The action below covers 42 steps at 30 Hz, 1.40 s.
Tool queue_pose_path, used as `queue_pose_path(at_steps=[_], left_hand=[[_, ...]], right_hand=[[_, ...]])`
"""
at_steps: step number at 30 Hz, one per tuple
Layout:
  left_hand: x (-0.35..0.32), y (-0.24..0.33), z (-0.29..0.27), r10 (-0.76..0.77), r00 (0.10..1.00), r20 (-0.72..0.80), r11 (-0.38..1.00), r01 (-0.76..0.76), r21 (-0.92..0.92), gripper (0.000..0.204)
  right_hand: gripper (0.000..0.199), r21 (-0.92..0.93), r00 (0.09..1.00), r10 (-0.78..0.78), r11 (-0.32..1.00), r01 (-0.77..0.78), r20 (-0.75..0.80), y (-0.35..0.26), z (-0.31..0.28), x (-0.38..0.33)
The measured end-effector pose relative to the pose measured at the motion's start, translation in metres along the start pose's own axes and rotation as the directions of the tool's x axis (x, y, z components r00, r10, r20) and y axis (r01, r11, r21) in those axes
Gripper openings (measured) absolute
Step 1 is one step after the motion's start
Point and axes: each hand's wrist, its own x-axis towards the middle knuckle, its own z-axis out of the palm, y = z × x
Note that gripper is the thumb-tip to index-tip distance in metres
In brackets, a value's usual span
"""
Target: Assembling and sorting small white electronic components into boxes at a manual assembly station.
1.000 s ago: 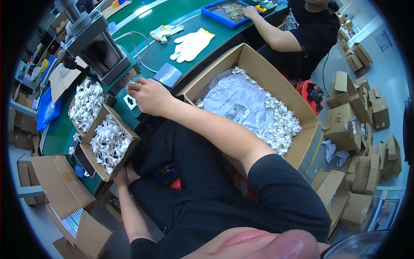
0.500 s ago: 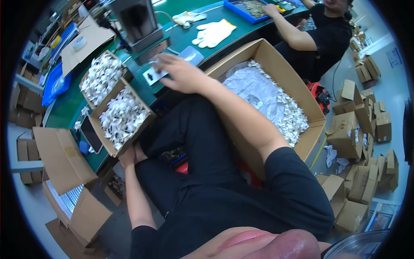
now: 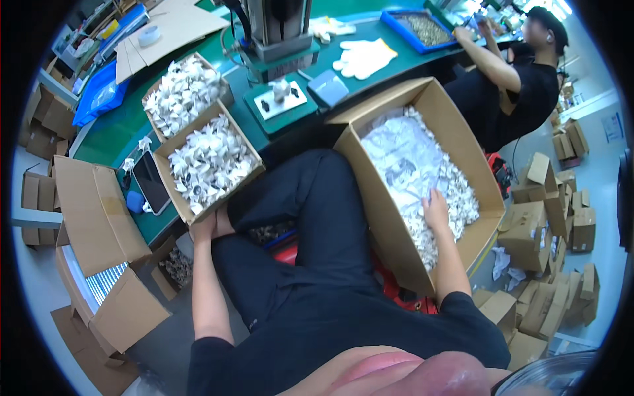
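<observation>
My right hand (image 3: 436, 210) is inside the large cardboard box (image 3: 395, 236), over a heap of small white winged parts (image 3: 456, 181) beside a crumpled clear plastic bag (image 3: 406, 155). Its fingers look loosely stretched, with nothing visible in them. My left hand (image 3: 203, 228) is low at the near corner of a small cardboard box (image 3: 247, 177) filled with similar white parts (image 3: 208, 162); its fingers are hidden. On the green bench, a white fixture plate (image 3: 290, 99) with black pieces carries a pale part (image 3: 281, 88) under the press machine (image 3: 281, 33).
Another filled parts box (image 3: 181, 96) adjoins the first. A phone (image 3: 151, 181), a white glove (image 3: 364, 58) and a blue tray (image 3: 413, 33) lie on the bench. A co-worker (image 3: 505, 92) sits at the right. An opened carton (image 3: 99, 218) stands left; cartons (image 3: 528, 231) crowd the right floor.
My right hand has moved from the fixture plate to the large box. The plate is uncovered, showing the pale part. My left hand stays low by the small box; the view has shifted.
</observation>
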Motion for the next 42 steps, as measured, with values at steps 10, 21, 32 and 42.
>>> queue_pose_path(at_steps=[10, 21, 32, 42], left_hand=[[0.020, -0.017, 0.016, -0.051, 0.996, 0.077, 0.949, 0.073, -0.308, 0.054], [0.011, -0.042, 0.038, 0.029, 0.999, -0.024, 0.992, -0.032, -0.123, 0.060], [0.009, -0.016, 0.018, -0.051, 0.996, -0.068, 0.993, 0.044, -0.109, 0.063], [-0.005, 0.031, -0.033, -0.290, 0.954, 0.078, 0.955, 0.284, 0.088, 0.045]], right_hand=[[0.028, 0.065, 0.919, -0.085, 0.996, 0.065, 0.386, -0.009, -0.038, -0.012], [0.040, 0.094, 0.724, 0.010, 0.990, -0.103, 0.690, -0.035, -0.050, -0.003], [0.032, 0.844, 0.853, -0.429, 0.299, 0.445, -0.298, -0.379, -0.161, 0.177], [0.025, -0.099, 0.726, -0.606, 0.785, 0.612, -0.325, -0.400, -0.044, 0.289]])
